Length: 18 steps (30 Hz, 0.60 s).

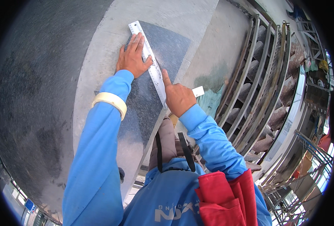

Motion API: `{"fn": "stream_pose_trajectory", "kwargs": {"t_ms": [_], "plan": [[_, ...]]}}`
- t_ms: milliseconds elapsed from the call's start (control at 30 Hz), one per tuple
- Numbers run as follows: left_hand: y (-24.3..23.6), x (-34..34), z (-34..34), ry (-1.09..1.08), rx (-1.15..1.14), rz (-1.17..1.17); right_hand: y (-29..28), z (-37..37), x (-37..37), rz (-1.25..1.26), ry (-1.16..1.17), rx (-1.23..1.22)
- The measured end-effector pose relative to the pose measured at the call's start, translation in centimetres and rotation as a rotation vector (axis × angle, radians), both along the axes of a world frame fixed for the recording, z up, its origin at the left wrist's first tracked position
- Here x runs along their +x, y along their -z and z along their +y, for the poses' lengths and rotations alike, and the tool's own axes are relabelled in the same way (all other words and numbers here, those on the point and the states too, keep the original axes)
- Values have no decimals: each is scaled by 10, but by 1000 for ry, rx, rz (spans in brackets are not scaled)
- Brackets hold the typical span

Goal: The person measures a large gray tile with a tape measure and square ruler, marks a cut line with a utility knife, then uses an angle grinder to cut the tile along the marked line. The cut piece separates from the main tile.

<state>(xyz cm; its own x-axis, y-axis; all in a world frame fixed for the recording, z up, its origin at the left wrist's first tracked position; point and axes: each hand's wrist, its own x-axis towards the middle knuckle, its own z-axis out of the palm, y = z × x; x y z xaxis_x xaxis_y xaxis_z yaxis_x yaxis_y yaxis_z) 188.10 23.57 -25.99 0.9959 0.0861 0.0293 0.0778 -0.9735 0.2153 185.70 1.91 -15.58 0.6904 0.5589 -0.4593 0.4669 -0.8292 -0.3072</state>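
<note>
A white ruler (154,69) lies slantwise across a dark grey speckled sheet (170,39). My left hand (133,58) rests flat on the ruler and the sheet beside it, fingers stretched forward and thumb out on the ruler. At the ruler's right edge, near its lower end, my right hand (179,98) is closed with its index finger extended forward. A thin dark blade-like tip (159,64) shows just ahead of that finger; the rest of the tool is hidden in the hand. A small white rectangular piece (198,91) shows next to my right wrist; I cannot tell whether it is held.
The sheet lies on a light grey surface (110,30), with a large dark curved area (42,75) to the left. On the right stands a metal rack (257,75) of long bars. A pale green cloth (212,101) hangs near it. Metal frames (306,177) crowd the lower right.
</note>
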Motion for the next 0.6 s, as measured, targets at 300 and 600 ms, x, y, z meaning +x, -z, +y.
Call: {"fn": "stream_pose_trajectory", "kwargs": {"t_ms": [300, 600], "plan": [[-13, 1, 6, -14, -22, 119, 27, 116, 120, -11, 28, 24], [-17, -4, 11, -25, 21, 122, -3, 56, 53, -7, -26, 5]]}}
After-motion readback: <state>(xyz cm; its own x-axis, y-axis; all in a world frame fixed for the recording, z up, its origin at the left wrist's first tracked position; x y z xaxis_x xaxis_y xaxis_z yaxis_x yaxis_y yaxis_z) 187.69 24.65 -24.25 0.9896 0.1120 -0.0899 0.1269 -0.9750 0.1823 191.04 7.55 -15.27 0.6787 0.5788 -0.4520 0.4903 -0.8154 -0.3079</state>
